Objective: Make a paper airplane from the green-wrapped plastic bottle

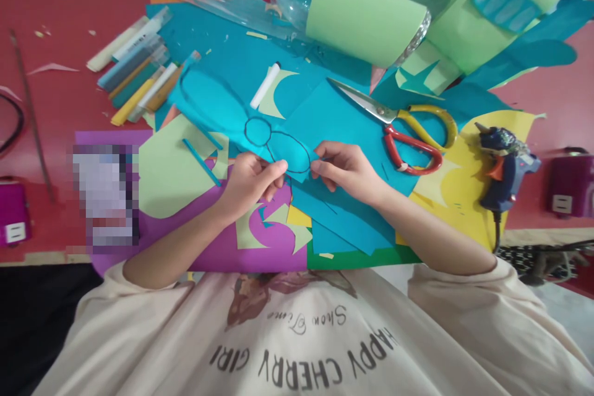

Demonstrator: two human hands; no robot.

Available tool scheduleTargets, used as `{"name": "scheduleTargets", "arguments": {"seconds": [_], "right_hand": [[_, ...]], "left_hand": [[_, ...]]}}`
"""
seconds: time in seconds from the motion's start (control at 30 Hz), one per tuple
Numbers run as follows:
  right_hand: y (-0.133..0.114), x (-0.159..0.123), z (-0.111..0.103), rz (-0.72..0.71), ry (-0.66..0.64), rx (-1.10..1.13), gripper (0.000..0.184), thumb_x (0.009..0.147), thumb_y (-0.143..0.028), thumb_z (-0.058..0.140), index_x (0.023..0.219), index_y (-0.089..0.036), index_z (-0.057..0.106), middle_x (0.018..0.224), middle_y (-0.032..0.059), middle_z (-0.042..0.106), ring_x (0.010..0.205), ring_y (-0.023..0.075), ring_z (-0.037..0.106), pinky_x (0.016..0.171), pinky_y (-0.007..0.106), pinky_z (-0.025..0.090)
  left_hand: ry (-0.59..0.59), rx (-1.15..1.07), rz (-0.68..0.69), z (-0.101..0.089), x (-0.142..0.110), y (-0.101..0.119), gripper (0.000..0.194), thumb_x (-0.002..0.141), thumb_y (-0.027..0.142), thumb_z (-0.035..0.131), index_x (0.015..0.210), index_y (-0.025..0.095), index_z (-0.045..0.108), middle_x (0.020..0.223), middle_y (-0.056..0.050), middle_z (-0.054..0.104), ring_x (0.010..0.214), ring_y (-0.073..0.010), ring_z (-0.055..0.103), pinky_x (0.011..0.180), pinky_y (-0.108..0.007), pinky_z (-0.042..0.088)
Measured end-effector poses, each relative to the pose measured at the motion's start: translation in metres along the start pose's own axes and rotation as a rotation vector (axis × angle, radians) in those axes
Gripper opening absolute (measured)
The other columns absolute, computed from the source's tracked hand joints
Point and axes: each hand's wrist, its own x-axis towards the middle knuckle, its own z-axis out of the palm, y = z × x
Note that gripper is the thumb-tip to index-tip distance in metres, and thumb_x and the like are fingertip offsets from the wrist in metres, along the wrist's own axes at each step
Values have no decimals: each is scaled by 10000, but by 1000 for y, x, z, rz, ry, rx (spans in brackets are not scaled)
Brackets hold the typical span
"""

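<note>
Between my two hands is a piece of blue paper (288, 147) with black outlines drawn on it: a small circle, a rounded shape at its right and a longer one at its upper left. My left hand (254, 182) pinches the paper's lower edge between thumb and fingers. At the right edge, my right hand (346, 170) grips it with thumb and forefinger. Scissors (394, 120) with one yellow and one red handle lie beyond my right hand, blades partly apart. A white marker (265, 85) lies on a light green scrap (278, 96) beyond the blue paper.
Several markers (139, 65) lie at the left, above a blurred phone (104, 198). A bottle wrapped in light green paper (366, 15) lies at the back. A blue glue gun (505, 176) rests on yellow paper (468, 210) at the right. Paper scraps (273, 226) lie near me.
</note>
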Motion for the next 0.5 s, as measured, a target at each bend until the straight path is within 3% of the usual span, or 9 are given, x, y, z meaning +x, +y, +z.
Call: {"name": "scheduleTargets", "arguments": {"seconds": [0.1, 0.17, 0.23, 0.3, 0.4, 0.5], "right_hand": [[-4, -1, -2, -107, -38, -172, 204, 846, -312, 521, 696, -215, 424, 538, -73, 437, 427, 59, 362, 404, 208, 293], [-9, -4, -6, -163, -55, -328, 170, 862, -272, 469, 705, -216, 437, 534, -69, 412, 459, 75, 359, 452, 224, 325], [-17, -10, -13, -175, -20, -512, 134, 888, -268, 431, 812, -202, 520, 611, -32, 509, 508, 101, 444, 510, 249, 389], [-25, -20, -24, -165, 86, -761, 219, 889, -248, 417, 1011, -182, 587, 818, 55, 645, 659, 165, 594, 619, 305, 477], [-33, -39, -48, -28, 317, -1241, 392, 857, -214, 449, 1212, -123, 588, 1132, 202, 660, 1036, 338, 636, 878, 484, 499], [-35, -55, -71, 214, 338, -1466, 492, 870, -218, 477, 1340, -79, 521, 1268, 256, 595, 1198, 411, 569, 953, 554, 481]], "left_hand": [[-139, 77, -77, 0, -3, -1, 339, 772, 397, 590, 520, 182, 517, 427, 43, 497, 336, -47, 423, 354, -201, 303], [-152, 130, -124, 1, -5, 1, 393, 779, 442, 578, 490, 183, 517, 416, 41, 489, 352, -50, 423, 371, -205, 314], [-120, 152, -141, 2, -6, 4, 421, 784, 476, 567, 483, 187, 511, 411, 42, 481, 358, -52, 420, 385, -210, 322], [-93, 141, -137, 2, -5, 3, 430, 779, 506, 566, 491, 191, 521, 401, 41, 471, 364, -58, 423, 397, -214, 327], [-67, 88, -143, 0, -2, -1, 437, 758, 542, 578, 503, 189, 542, 403, 28, 478, 371, -67, 420, 398, -221, 319], [-54, 54, -138, -1, 0, -6, 439, 752, 552, 572, 513, 184, 550, 411, 19, 486, 371, -69, 421, 395, -219, 311]]}}
